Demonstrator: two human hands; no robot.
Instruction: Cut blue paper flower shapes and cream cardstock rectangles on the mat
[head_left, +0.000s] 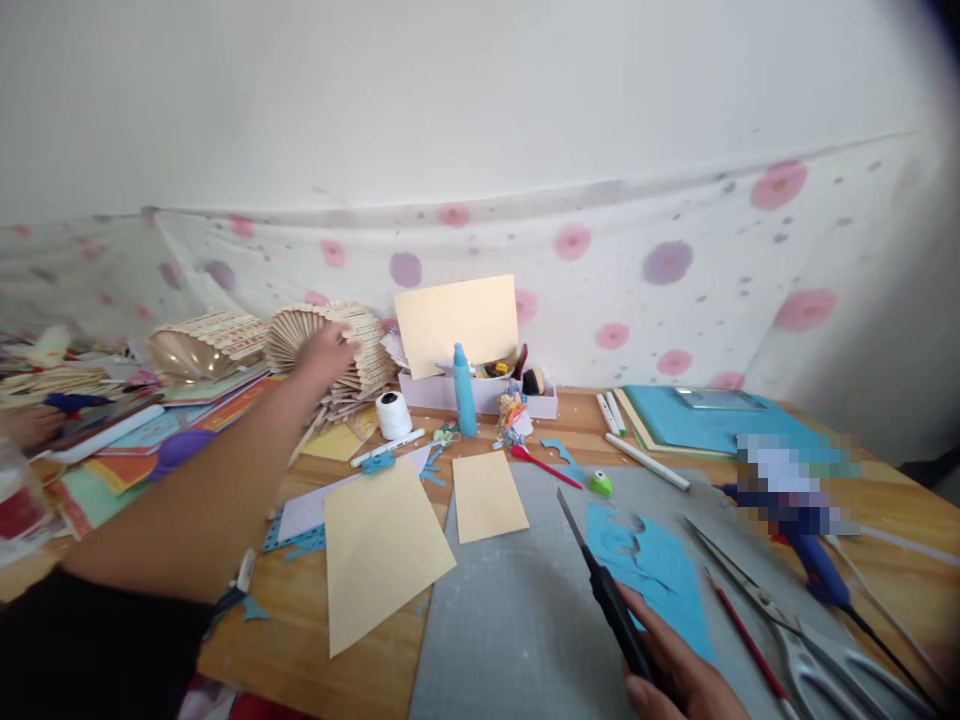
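Note:
My left hand [327, 352] reaches far across the table and rests on a fan-shaped stack of wooden sticks [360, 345] at the back. Whether its fingers grip the stack is not clear. My right hand [675, 675] at the bottom edge is closed around the black handle of a craft knife [607, 590], whose blade points up and left over a grey cutting mat [510, 610]. A blue paper with cut-out shapes [660, 570] lies on the mat just right of the knife. Two cream paper sheets [375, 550] lie left of the knife.
A blue glue bottle [464, 390], white thread spool [393, 414], white box of supplies [480, 392], markers [645, 460] and a green punch [600, 483] stand mid-table. Scissors [787, 630] and a blue glue gun [817, 565] lie at right. Coloured papers pile up at left.

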